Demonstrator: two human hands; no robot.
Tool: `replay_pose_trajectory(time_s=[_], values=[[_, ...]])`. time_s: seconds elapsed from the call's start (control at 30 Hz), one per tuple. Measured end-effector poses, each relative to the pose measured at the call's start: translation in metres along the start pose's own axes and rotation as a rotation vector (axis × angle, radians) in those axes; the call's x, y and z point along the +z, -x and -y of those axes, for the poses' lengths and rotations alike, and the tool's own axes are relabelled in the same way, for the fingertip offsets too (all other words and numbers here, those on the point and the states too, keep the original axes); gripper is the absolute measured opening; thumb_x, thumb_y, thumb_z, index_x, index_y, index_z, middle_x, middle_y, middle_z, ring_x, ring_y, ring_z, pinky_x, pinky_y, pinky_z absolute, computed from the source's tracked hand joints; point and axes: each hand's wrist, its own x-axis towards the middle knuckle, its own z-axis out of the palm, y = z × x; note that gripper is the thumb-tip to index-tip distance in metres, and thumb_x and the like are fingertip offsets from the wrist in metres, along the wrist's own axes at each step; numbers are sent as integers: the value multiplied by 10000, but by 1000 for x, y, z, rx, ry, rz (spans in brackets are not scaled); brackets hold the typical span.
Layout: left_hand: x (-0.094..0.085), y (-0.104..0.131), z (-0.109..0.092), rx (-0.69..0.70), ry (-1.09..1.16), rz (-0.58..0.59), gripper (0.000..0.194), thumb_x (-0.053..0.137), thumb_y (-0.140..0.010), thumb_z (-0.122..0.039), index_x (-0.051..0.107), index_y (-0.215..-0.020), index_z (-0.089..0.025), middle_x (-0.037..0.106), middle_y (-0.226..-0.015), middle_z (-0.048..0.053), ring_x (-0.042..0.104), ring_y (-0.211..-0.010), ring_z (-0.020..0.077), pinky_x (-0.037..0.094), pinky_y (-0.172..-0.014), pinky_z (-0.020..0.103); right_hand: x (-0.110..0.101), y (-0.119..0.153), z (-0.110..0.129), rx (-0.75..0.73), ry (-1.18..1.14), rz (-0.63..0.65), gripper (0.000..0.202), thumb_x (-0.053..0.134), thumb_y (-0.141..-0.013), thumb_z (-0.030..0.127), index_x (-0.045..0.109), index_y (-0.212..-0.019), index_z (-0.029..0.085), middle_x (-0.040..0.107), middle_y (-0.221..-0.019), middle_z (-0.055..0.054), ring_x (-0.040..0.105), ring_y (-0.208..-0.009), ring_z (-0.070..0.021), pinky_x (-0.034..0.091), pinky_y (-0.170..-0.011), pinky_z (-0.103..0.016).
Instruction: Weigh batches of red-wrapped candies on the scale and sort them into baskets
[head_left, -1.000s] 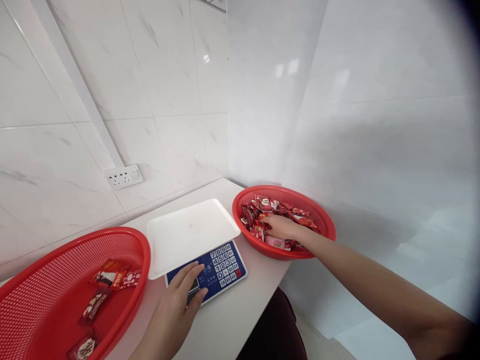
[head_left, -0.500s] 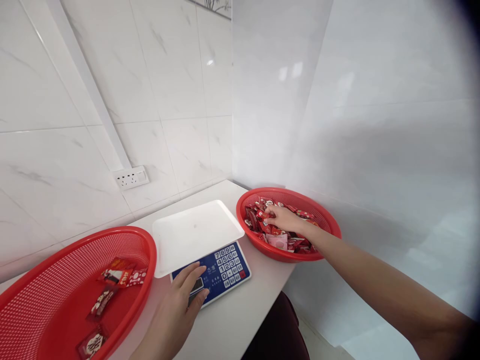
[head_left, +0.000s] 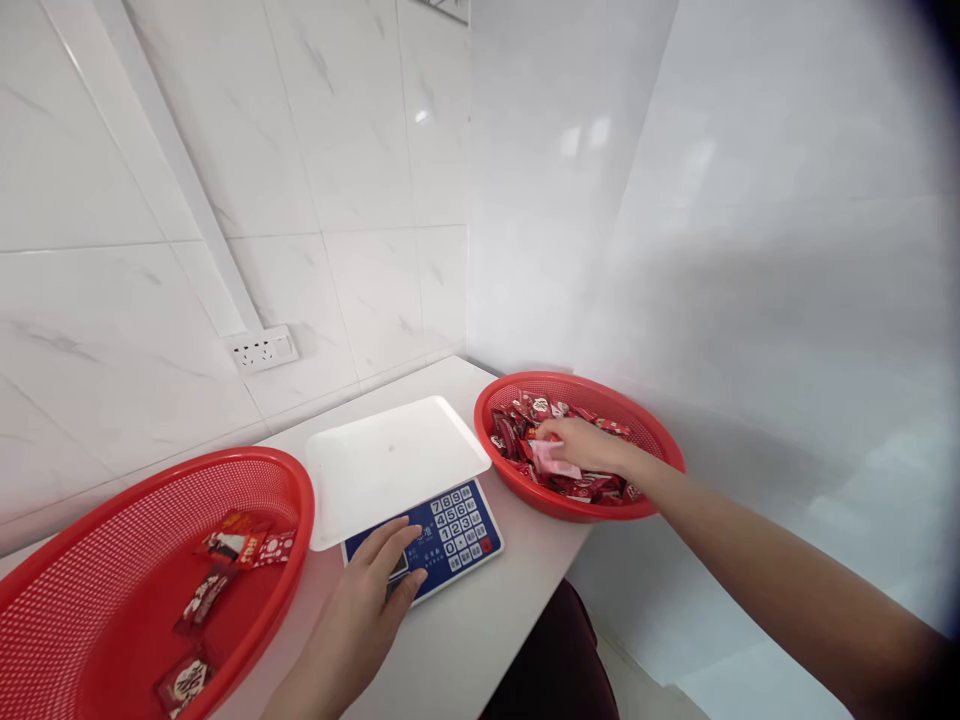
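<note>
1. Far left on the bench point(head_left: 457, 640), the left basket point(head_left: 240, 478), red and mesh-sided, holds at least 4 wrapped packets point(head_left: 204, 598).
2. The left hand point(head_left: 360, 610) lies palm down over the near-left part of the scale point(head_left: 469, 525), fingers loosely spread, gripping nothing. The white tray point(head_left: 394, 460) sits on the scale's far side.
3. At right, the right hand point(head_left: 581, 445) reaches into the right basket point(head_left: 671, 455), fingertips apparently pinching the pink packet point(head_left: 553, 459) above a heap of red ones.
4. The step in hand looks like picking through this heap; lifting that packet would call for a firm pinch, free of its neighbours.
</note>
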Motion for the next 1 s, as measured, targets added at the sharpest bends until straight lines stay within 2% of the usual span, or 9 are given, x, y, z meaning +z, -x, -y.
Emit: replay_pose_trajectory(time_s=[0.1, 0.17, 0.23, 0.33, 0.47, 0.63, 0.73, 0.87, 1.0], values=[[-3, -1, -5, -69, 140, 10, 341, 475, -837, -385, 557, -1153, -290, 539, -1272, 60, 531, -1131, 257, 484, -888, 406, -10, -5, 18, 7, -110, -181, 121, 543, -727, 246, 606, -823, 208, 655, -883, -32, 591, -792, -200, 421, -664, -277], [-4, -6, -12, -137, 319, 12, 365, 493, -827, -406, 540, -1162, -269, 564, -1224, 81, 548, -1097, 258, 504, -839, 385, -8, -8, 39, -50, -289, -192, 175, 564, -726, 277, 584, -885, 207, 646, -923, -34, 591, -814, -194, 432, -668, -276], [-5, -13, -21, -192, 550, 10, 431, 528, -808, -419, 494, -1197, -235, 575, -1181, 105, 565, -1059, 244, 513, -810, 363, 2, -9, 64, -154, -498, -119, 231, 583, -730, 320, 560, -927, 203, 636, -929, -35, 591, -810, -183, 446, -657, -273], [-6, -28, -31, -258, 884, -21, 525, 571, -783, -437, 433, -1236, -211, 570, -1153, 114, 589, -995, 212, 523, -780, 342, 29, -10, 103, -277, -710, 35, 297, 607, -731, 375, 535, -959, 199, 621, -884, -28, 584, -739, -162, 455, -620, -271], [-10, -42, -24, -244, 1107, -102, 385, 564, -794, -444, 543, -1076, -183, 625, -995, 77, 620, -874, 171, 522, -715, 293, 64, -12, 139, -354, -799, 174, 334, 603, -737, 432, 530, -965, 200, 606, -849, -14, 575, -709, -148, 459, -607, -263], [-14, -48, 1, -216, 1030, -209, 298, 537, -807, -400, 548, -981, -159, 648, -893, 60, 632, -833, 158, 521, -713, 292, 87, -26, 151, -289, -850, 115, 314, 593, -715, 458, 547, -887, 200, 613, -799, -3, 587, -742, -156, 472, -693, -286], [-14, -52, 12, -199, 895, -313, 258, 498, -822, -355, 528, -986, -159, 645, -950, 76, 626, -891, 168, 510, -776, 320, 93, -36, 147, -226, -868, 52, 308, 596, -703, 457, 560, -858, 193, 624, -787, -14, 593, -730, -161, 482, -725, -313], [-10, -56, 22, -142, 591, -437, 205, 417, -849, -219, 529, -1014, -171, 598, -1086, 94, 557, -1032, 178, 431, -916, 359, 96, -41, 139, -152, -807, -13, 295, 576, -729, 433, 579, -900, 193, 645, -817, -30, 608, -744, -166, 481, -769, -334], [-4, -52, 28, -60, 260, -345, 243, 466, -787, -101, 608, -959, -199, 608, -1103, 70, 475, -1152, 226, 304, -1027, 420, 96, -38, 133, -136, -738, -5, 287, 556, -748, 356, 566, -989, 202, 660, -902, -40, 631, -818, -179, 468, -815, -341]])
